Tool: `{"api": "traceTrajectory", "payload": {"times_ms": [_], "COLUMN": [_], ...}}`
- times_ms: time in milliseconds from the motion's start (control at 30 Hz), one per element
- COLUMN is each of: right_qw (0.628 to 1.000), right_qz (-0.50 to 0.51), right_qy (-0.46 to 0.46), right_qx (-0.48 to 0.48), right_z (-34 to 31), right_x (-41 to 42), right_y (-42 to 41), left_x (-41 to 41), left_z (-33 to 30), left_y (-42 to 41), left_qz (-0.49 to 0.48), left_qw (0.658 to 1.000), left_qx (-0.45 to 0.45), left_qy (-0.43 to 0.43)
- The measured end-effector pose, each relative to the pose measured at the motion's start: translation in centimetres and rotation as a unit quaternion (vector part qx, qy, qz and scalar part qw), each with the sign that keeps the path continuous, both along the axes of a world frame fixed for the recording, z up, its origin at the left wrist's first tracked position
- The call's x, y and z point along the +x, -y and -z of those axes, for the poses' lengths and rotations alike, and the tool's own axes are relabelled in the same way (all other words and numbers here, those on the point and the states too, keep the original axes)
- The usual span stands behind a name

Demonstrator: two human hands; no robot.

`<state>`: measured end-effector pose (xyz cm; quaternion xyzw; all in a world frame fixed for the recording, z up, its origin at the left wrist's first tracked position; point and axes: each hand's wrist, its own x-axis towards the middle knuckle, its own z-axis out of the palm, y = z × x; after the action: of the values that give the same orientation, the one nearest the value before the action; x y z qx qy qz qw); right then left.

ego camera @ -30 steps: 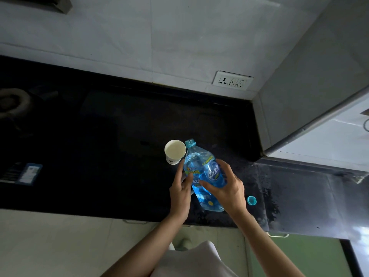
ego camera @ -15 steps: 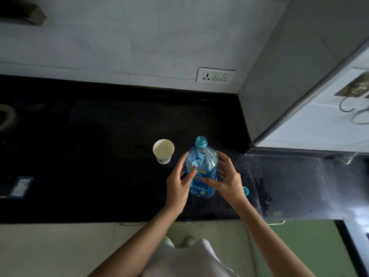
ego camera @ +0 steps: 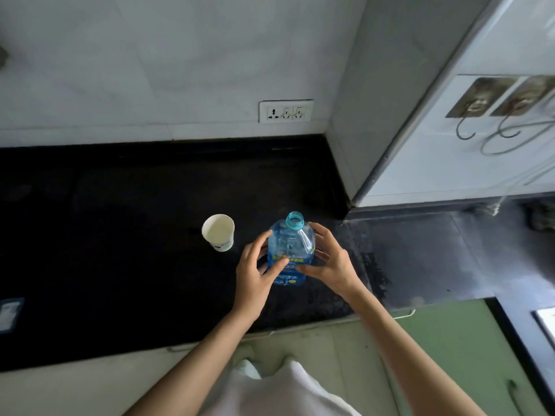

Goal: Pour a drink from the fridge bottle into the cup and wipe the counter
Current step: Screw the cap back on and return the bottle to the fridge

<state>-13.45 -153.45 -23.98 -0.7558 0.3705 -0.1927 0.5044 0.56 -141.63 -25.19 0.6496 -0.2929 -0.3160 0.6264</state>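
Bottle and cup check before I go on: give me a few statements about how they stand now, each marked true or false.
1. The bottle stands upright on the counter with its cap off. True.
2. The cup lies tipped on its side. False: it stands upright, left of the bottle.
3. The left hand and the right hand are on either side of the bottle. True.
4. The cup touches the bottle. False: bare counter shows between them.

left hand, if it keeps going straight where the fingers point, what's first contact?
The left hand points up and right, straight at the bottle; its fingertips look to be already at its side. The cup sits off that line, to the left.
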Motion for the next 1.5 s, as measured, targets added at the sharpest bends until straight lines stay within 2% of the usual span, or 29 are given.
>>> {"api": "traceTrajectory", "payload": {"times_ms": [333,567,800,933,1067,1333,1500], "right_qw": [1.0,0.998,0.969,0.945,0.927,0.918,0.941], "right_qz": [-0.017,-0.025,0.015,0.073,0.085,0.094,0.128], "right_qy": [-0.007,-0.05,-0.206,-0.282,-0.33,-0.33,-0.247], "right_qx": [-0.022,-0.022,-0.134,-0.147,-0.155,-0.2,-0.193], "right_z": [0.7,1.2,3.7,5.1,6.2,6.6,4.1], "right_x": [-0.8,-2.1,-5.9,-7.5,-8.3,-8.0,-7.0], "right_y": [0.7,1.5,3.0,2.4,1.9,1.8,2.4], "left_x": [-0.8,1.0,4.0,4.1,3.9,3.8,4.0], "left_z": [0.2,0.4,-1.2,-1.8,-1.7,-1.6,-1.4], "left_y": [0.2,0.4,1.9,2.1,2.1,2.1,2.2], "left_qz": [0.013,0.065,0.212,0.231,0.221,0.22,0.225], "left_qw": [0.999,0.99,0.956,0.954,0.96,0.961,0.959], "left_qx": [0.012,0.05,0.077,0.077,0.063,0.062,0.072], "left_qy": [0.039,0.111,0.189,0.174,0.161,0.154,0.155]}}
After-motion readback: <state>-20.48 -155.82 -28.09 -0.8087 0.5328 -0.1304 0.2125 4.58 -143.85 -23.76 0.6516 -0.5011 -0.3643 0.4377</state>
